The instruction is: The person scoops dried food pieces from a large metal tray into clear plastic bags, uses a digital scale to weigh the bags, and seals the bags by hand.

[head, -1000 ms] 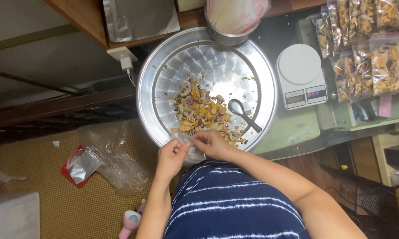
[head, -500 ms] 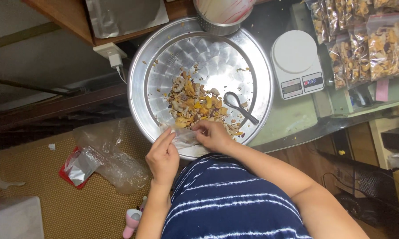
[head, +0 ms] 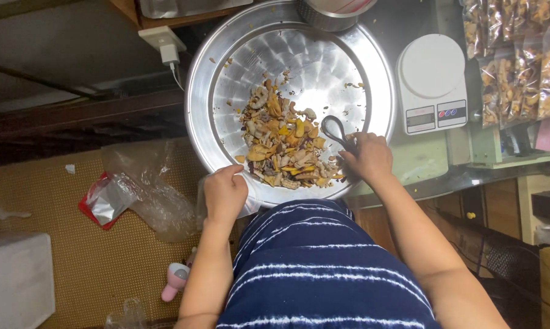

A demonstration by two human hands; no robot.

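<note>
Two hands work at a big round metal pan (head: pixel 226 79) on the tabletop (head: pixel 421 164). The right hand (head: pixel 367 157) is closed around a dark spoon (head: pixel 336 131), whose bowl lies at the right edge of a heap of mixed dried pieces (head: pixel 281 143), yellow, tan and brown, in the middle of the pan. The left hand (head: pixel 224 194) is curled at the pan's near rim, gripping a clear plastic bag (head: pixel 200 204) that hangs just below it. A white kitchen scale (head: pixel 432 82) stands just right of the pan, and filled clear bags (head: pixel 519 67) lie beyond it. On the floor to the left lies crumpled plastic wrap (head: pixel 147 183) beside a red and silver pouch (head: pixel 104 201).
</note>
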